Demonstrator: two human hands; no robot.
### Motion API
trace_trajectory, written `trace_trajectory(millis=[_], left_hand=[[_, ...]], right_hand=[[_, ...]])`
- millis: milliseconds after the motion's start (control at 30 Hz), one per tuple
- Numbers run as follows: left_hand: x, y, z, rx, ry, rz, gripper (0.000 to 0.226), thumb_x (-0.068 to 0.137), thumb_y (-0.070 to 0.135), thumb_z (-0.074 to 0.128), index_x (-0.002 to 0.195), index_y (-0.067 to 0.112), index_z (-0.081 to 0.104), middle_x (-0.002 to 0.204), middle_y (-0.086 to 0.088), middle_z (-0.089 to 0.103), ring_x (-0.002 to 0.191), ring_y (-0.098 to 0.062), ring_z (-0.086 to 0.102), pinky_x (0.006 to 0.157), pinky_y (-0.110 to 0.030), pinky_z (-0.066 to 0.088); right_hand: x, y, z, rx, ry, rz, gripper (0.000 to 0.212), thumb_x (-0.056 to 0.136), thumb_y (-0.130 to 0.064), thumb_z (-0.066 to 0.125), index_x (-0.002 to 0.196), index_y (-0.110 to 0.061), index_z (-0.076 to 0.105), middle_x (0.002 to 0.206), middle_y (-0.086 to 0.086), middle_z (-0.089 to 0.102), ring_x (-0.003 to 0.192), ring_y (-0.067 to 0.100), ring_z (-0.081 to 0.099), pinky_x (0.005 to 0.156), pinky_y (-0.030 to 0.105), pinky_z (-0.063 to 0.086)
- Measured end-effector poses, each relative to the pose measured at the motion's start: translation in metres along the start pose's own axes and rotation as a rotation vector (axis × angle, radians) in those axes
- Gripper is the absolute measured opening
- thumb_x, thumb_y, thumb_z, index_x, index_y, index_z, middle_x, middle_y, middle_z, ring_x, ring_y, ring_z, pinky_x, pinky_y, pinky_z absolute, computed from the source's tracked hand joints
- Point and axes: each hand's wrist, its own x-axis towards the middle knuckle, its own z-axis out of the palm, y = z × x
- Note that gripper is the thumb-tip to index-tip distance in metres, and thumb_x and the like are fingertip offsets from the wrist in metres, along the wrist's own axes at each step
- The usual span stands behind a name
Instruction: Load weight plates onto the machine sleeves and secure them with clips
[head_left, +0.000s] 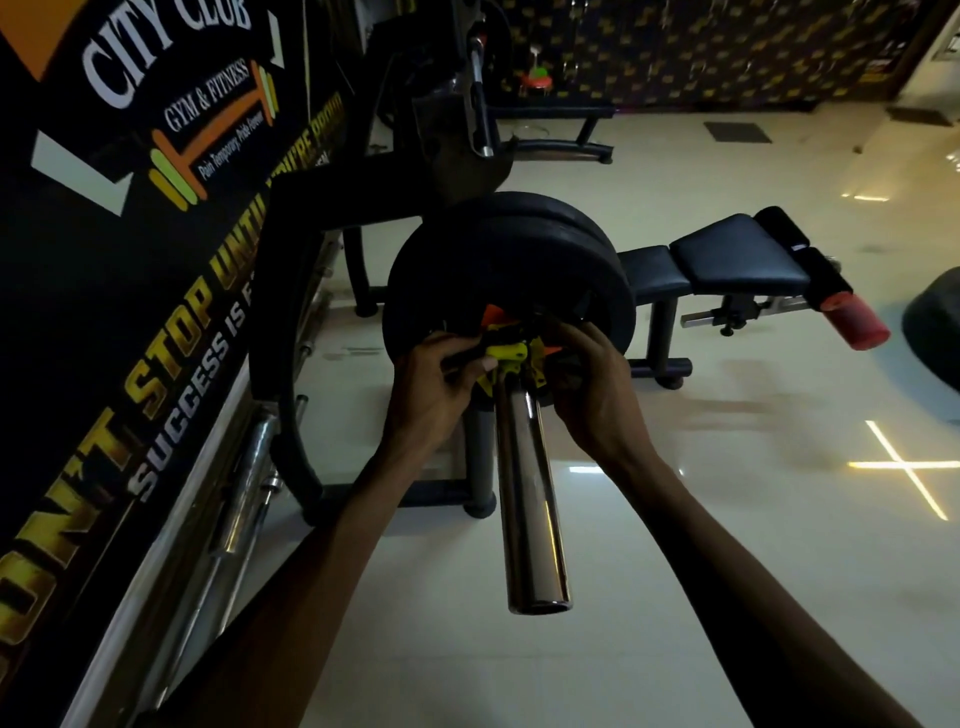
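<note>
Black weight plates (506, 260), at least two, sit stacked on a chrome machine sleeve (532, 499) that points toward me. A yellow and black clip (511, 354) with orange parts sits on the sleeve right against the outer plate. My left hand (434, 387) grips the clip's left side, fingers curled round its black handle. My right hand (595, 384) holds the clip's right side, fingers curled over it. Most of the clip is hidden by my fingers.
A black banner wall (156, 260) runs along the left with chrome bars (249, 499) leaning at its foot. The machine's black frame (291, 374) curves down beside the sleeve. A padded bench (727, 260) with a red roller stands on the glossy floor to the right.
</note>
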Motion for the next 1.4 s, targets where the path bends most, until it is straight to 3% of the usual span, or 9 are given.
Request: trace_trajectory(millis=[133,200,300,467,633,833,1067,1200,1400], left_hand=[[0.002,0.011,-0.008,0.088,-0.011,0.058,0.040,0.090,0.016,0.082,0.129,0.010,0.073,0.116,0.005,0.069,0.098,0.010,0.065,0.085,-0.004,0.053],[0.001,0.019,-0.009,0.148,0.003,0.120,0.056,0.090,0.012,0.081,0.143,0.012,0.062,0.134,-0.005,0.064,0.113,-0.002,0.065,0.096,-0.013,0.053],[-0.002,0.031,-0.006,0.360,-0.036,0.299,0.074,0.092,0.002,0.073,0.159,0.013,0.043,0.160,-0.014,0.045,0.146,-0.030,0.047,0.117,-0.037,0.044],[0.005,0.033,-0.007,0.538,-0.068,0.523,0.051,0.090,-0.009,0.073,0.140,-0.005,0.061,0.146,-0.023,0.062,0.142,-0.040,0.054,0.120,-0.047,0.042],[-0.001,0.023,-0.006,0.489,0.060,0.484,0.037,0.090,0.001,0.079,0.127,-0.004,0.073,0.131,-0.019,0.073,0.128,-0.033,0.067,0.114,-0.038,0.049],[-0.014,0.015,0.003,0.423,0.159,0.396,0.030,0.090,0.007,0.081,0.117,-0.004,0.077,0.120,-0.019,0.077,0.117,-0.031,0.073,0.105,-0.036,0.056],[-0.017,0.019,0.003,0.364,0.164,0.311,0.030,0.092,0.012,0.081,0.118,-0.002,0.078,0.122,-0.016,0.078,0.118,-0.028,0.073,0.105,-0.030,0.055],[-0.025,0.023,0.002,0.339,0.127,0.239,0.031,0.103,0.016,0.068,0.131,0.003,0.072,0.135,-0.012,0.072,0.129,-0.024,0.067,0.108,-0.039,0.056],[-0.042,0.035,-0.003,0.336,0.057,0.094,0.049,0.105,0.044,0.057,0.141,0.013,0.064,0.139,-0.006,0.068,0.128,-0.020,0.064,0.103,-0.039,0.057]], right_hand=[[0.006,0.001,0.000,-0.124,-0.075,-0.050,0.059,0.094,0.001,0.064,0.150,-0.011,0.050,0.143,0.013,0.047,0.119,0.025,0.059,0.091,0.032,0.060],[0.007,0.003,0.001,-0.154,-0.107,-0.042,0.066,0.092,0.005,0.065,0.152,-0.014,0.048,0.145,0.012,0.044,0.123,0.029,0.058,0.092,0.040,0.061],[0.005,0.003,0.001,-0.154,-0.097,-0.055,0.070,0.089,0.008,0.065,0.152,-0.016,0.048,0.143,0.011,0.045,0.122,0.027,0.057,0.093,0.036,0.060],[0.006,0.001,-0.004,-0.058,-0.070,-0.048,0.052,0.087,0.009,0.069,0.137,-0.006,0.062,0.137,0.010,0.051,0.103,-0.001,0.063,0.084,0.008,0.054],[0.006,0.008,-0.005,-0.070,-0.006,-0.049,0.032,0.092,0.006,0.068,0.123,0.000,0.070,0.126,0.009,0.061,0.092,-0.029,0.056,0.075,-0.004,0.045],[0.005,0.012,-0.002,-0.102,-0.018,-0.072,0.026,0.097,-0.002,0.065,0.123,-0.004,0.071,0.132,0.010,0.061,0.099,0.006,0.064,0.082,0.003,0.050],[0.003,0.006,0.001,-0.087,-0.037,-0.093,0.031,0.097,-0.002,0.064,0.127,-0.005,0.069,0.135,0.009,0.058,0.107,0.015,0.067,0.089,0.019,0.058],[0.006,0.005,-0.005,-0.106,-0.099,-0.105,0.026,0.096,-0.003,0.065,0.122,-0.004,0.071,0.134,0.009,0.057,0.097,0.007,0.065,0.084,0.009,0.054],[0.010,0.006,-0.022,-0.158,-0.239,-0.100,0.031,0.105,-0.026,0.057,0.130,-0.009,0.066,0.139,0.006,0.053,0.104,0.017,0.065,0.089,0.038,0.061]])
